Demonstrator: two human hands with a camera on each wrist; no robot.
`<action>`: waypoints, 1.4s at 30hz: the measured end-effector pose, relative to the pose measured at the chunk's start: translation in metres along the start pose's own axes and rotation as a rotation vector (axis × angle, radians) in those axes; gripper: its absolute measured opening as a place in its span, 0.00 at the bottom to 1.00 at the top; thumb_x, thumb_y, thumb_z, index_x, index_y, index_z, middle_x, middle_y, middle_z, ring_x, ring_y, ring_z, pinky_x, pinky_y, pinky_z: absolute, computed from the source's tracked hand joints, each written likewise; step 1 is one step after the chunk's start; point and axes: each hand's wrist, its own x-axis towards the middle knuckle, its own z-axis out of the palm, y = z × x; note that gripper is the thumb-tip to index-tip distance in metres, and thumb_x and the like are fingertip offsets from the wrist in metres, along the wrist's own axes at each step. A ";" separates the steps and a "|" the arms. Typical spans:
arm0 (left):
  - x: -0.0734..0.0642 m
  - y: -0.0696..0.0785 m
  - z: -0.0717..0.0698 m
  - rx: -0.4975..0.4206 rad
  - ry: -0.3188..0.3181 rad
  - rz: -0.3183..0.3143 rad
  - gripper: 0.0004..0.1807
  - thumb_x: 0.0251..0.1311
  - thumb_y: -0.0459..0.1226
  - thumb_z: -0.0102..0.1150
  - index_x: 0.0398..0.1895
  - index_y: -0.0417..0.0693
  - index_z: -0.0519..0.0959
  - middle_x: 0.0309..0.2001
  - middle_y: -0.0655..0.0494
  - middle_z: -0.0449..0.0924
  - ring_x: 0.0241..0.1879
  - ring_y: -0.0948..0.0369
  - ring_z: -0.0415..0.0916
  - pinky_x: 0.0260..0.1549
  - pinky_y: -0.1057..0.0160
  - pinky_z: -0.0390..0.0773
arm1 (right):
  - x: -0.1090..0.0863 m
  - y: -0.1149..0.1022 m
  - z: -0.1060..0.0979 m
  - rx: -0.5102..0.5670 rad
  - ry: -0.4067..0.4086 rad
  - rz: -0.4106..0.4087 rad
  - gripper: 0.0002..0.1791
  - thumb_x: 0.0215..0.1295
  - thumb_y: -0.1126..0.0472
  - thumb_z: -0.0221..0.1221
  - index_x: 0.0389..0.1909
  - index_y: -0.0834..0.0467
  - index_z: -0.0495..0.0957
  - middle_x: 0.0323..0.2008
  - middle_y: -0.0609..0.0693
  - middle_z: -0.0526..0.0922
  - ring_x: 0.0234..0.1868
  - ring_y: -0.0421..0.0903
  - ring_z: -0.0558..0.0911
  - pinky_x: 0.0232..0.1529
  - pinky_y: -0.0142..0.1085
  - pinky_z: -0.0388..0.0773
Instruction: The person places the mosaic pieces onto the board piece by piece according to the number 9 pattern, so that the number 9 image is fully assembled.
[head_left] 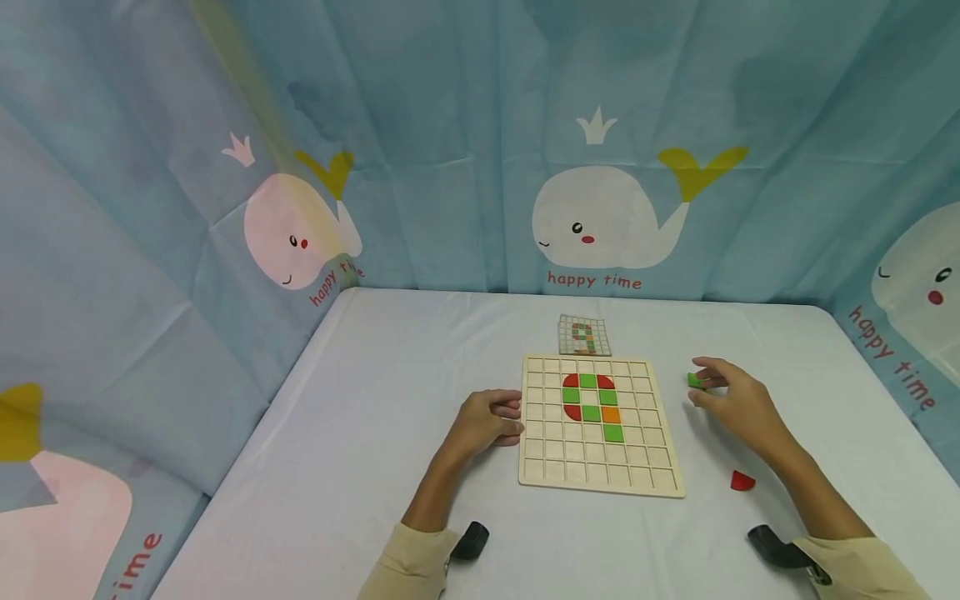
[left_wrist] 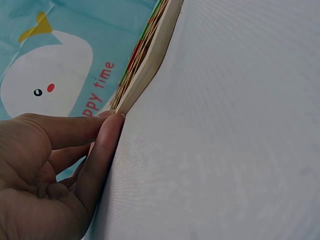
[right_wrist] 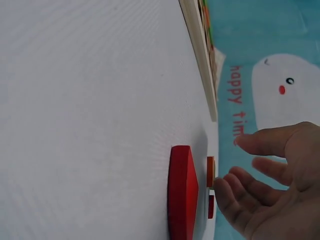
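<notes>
A wooden grid board (head_left: 558,467) lies mid-table, bearing a pattern of red rounded tiles (head_left: 572,412), green square tiles (head_left: 588,381) and an orange square tile (head_left: 611,414). At its left edge is my left hand (head_left: 480,421); the thumb and finger tips touch the rim, as the left wrist view also shows. My right hand (head_left: 738,404) hovers right of the board, fingers loosely bent and apart. By its fingertips is a green tile (head_left: 694,381), partly hidden. In the right wrist view nothing shows between thumb and fingers. Closer to me lies a red rounded tile (head_left: 742,481).
A small pattern card (head_left: 585,335) lies just beyond the board. The right wrist view shows an orange piece (right_wrist: 210,172) and another red piece (right_wrist: 211,207) beyond the near red one. Blue whale-print curtains (head_left: 450,167) surround the white table (head_left: 375,417).
</notes>
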 end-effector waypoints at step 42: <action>-0.003 0.002 -0.002 -0.012 -0.014 0.013 0.32 0.58 0.21 0.70 0.68 0.35 0.78 0.54 0.41 0.82 0.42 0.58 0.87 0.39 0.62 0.93 | 0.034 0.014 0.003 0.011 -0.098 0.058 0.32 0.67 0.61 0.70 0.68 0.70 0.73 0.55 0.68 0.84 0.55 0.64 0.83 0.44 0.40 0.84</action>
